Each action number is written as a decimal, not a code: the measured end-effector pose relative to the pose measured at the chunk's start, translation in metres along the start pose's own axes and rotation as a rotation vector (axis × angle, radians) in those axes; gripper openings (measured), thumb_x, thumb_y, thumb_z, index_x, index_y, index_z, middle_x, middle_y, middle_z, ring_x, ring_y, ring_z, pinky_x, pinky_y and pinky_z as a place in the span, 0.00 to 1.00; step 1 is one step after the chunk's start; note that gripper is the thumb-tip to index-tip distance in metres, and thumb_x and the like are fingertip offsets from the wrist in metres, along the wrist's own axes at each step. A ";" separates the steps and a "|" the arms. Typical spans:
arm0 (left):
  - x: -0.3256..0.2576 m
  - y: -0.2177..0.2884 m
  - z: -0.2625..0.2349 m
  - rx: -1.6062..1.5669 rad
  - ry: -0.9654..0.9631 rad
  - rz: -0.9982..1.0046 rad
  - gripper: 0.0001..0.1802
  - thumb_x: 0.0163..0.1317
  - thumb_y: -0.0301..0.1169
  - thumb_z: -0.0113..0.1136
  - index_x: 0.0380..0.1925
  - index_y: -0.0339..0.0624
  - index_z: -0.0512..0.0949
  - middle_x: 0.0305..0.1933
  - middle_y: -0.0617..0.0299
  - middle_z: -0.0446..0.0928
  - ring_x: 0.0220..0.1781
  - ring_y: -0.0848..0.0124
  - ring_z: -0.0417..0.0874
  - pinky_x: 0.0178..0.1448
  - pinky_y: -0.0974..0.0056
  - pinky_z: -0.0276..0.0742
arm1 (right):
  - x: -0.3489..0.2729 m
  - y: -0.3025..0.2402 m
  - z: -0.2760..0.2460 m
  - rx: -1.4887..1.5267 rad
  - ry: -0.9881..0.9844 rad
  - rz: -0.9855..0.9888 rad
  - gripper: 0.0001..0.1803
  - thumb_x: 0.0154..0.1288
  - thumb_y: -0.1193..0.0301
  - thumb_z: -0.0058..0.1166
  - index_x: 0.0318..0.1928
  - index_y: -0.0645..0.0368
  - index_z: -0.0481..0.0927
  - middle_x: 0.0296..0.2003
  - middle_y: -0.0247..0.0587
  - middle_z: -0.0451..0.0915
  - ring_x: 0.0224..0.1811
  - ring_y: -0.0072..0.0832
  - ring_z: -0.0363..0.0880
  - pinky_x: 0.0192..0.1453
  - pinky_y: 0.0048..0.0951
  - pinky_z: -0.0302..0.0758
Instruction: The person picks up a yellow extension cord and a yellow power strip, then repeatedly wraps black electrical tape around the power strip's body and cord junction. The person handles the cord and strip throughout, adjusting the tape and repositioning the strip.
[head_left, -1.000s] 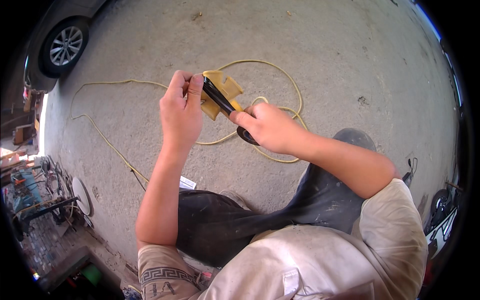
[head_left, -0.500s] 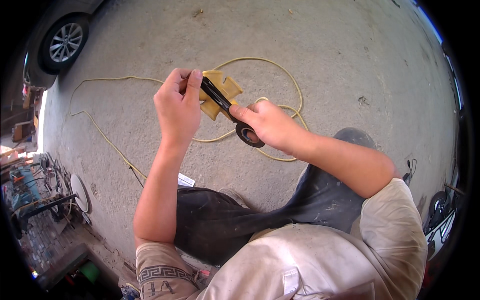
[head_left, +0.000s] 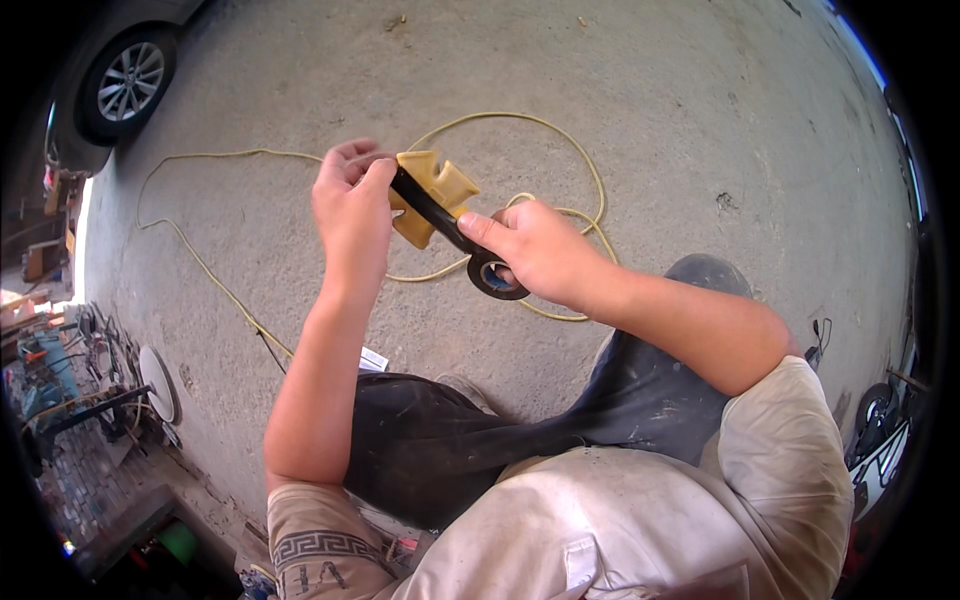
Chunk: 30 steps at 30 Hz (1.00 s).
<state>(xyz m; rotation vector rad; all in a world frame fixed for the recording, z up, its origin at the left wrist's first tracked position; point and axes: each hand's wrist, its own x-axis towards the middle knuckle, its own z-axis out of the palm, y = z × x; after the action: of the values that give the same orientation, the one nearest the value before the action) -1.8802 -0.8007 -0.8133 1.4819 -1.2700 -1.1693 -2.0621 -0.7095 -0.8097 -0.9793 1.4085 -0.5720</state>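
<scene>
In front of me I hold up a yellow lobed piece [head_left: 449, 187] that looks like an extension-cord outlet block. A black strip of tape [head_left: 430, 205] lies along it, running down to a roll of black electrical tape [head_left: 497, 276]. My left hand [head_left: 352, 200] pinches the upper left end of the yellow piece with its thumb; its other fingers are bent and somewhat blurred. Closed on the tape roll at the lower right end is my right hand [head_left: 535, 250], its thumb pressing on the strip and a fingertip showing by the roll's hole.
A yellow cord [head_left: 545, 122] lies looped on the concrete floor [head_left: 680, 120]. A car wheel [head_left: 130, 82] stands at the far left. Tools and clutter [head_left: 70, 400] with a round pale disc [head_left: 158, 385] line the left edge. A white label [head_left: 373, 359] shows beside my knee.
The yellow piece has turned a little and shifted slightly left and down. My left fingers have loosened and spread somewhat. The tape strip now lies flatter; the right hand has hardly moved.
</scene>
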 end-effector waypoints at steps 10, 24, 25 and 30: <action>-0.007 0.005 0.002 -0.241 -0.226 -0.335 0.21 0.68 0.38 0.71 0.53 0.37 0.78 0.37 0.61 0.83 0.36 0.76 0.83 0.36 0.69 0.79 | 0.008 0.009 -0.001 0.340 -0.124 0.092 0.25 0.77 0.51 0.57 0.33 0.62 0.85 0.22 0.28 0.78 0.22 0.16 0.70 0.27 0.24 0.66; 0.010 0.021 -0.016 -0.372 0.107 -0.008 0.25 0.66 0.32 0.72 0.56 0.37 0.70 0.42 0.54 0.84 0.35 0.71 0.87 0.37 0.68 0.84 | -0.025 -0.020 -0.003 -0.262 0.320 -0.617 0.20 0.71 0.66 0.62 0.56 0.63 0.75 0.26 0.36 0.79 0.28 0.28 0.72 0.49 0.35 0.69; 0.010 0.023 -0.017 -0.400 0.114 -0.009 0.24 0.67 0.32 0.72 0.55 0.37 0.71 0.43 0.54 0.84 0.36 0.71 0.88 0.38 0.67 0.85 | -0.025 -0.020 -0.003 -0.365 0.368 -0.671 0.19 0.69 0.67 0.63 0.55 0.62 0.75 0.26 0.36 0.79 0.29 0.30 0.72 0.51 0.36 0.68; 0.016 0.020 -0.027 -0.494 0.093 -0.015 0.17 0.69 0.32 0.70 0.51 0.37 0.75 0.46 0.55 0.83 0.41 0.68 0.88 0.44 0.62 0.87 | -0.024 -0.023 -0.005 -0.487 0.420 -0.722 0.16 0.64 0.69 0.66 0.50 0.58 0.80 0.23 0.36 0.75 0.33 0.33 0.74 0.49 0.38 0.65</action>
<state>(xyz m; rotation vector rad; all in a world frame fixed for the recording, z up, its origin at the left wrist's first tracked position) -1.8571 -0.8188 -0.7905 1.1620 -0.8285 -1.2934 -2.0654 -0.7028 -0.7771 -1.8744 1.5815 -1.0335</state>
